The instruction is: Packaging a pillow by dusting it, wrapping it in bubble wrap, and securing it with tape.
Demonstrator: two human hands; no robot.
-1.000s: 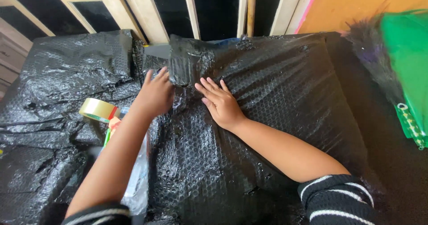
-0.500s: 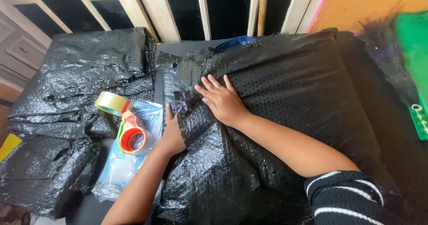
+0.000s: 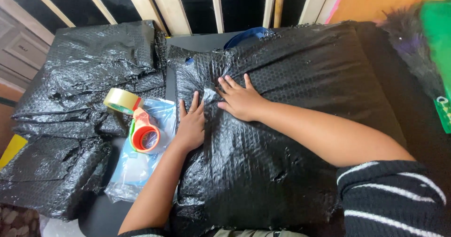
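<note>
Pressing flat with both hands, fingers spread and gripping nothing: left hand (image 3: 191,126) smoothing the left edge of the black bubble-wrapped parcel (image 3: 282,124), right hand (image 3: 242,100) just beside it at two o'clock, palm down near a shiny taped patch. Judging the step as sealing a wrap seam at centre of the surface (image 3: 101,216); likely needing more tape next. Lying at nine o'clock of the left hand, touching nothing held: orange tape dispenser (image 3: 141,129) on a clear plastic bag (image 3: 136,166), contents unclear. Resting farther at ten o'clock: more wrapped black bundles (image 3: 84,77).
</note>
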